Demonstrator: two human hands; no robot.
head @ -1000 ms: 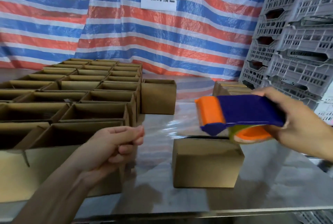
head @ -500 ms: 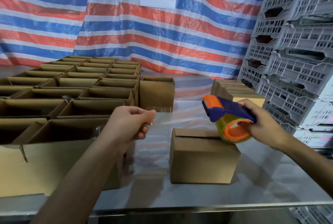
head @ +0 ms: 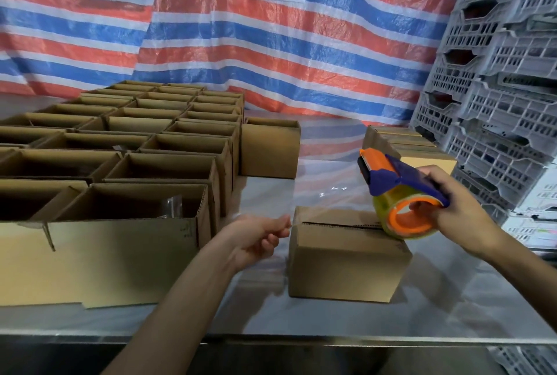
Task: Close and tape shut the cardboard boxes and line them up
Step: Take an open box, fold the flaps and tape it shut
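Taping 1 closed box [head: 346, 269] on the table [head: 391, 320]: our left hand [head: 256, 242] pinched the clear tape [head: 325, 203] at the box's left edge; our right hand [head: 452, 209] gripped the dispenser [head: 401, 194] resting on top. We judged the strip needed tension and centring over the seam [head: 337, 225].

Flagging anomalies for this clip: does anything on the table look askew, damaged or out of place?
Nothing spilled or damaged. Only one open box stands outside the grid of open boxes, off its right side. The closed box has its seam untaped, with clear tape stretched above it from the tape dispenser.
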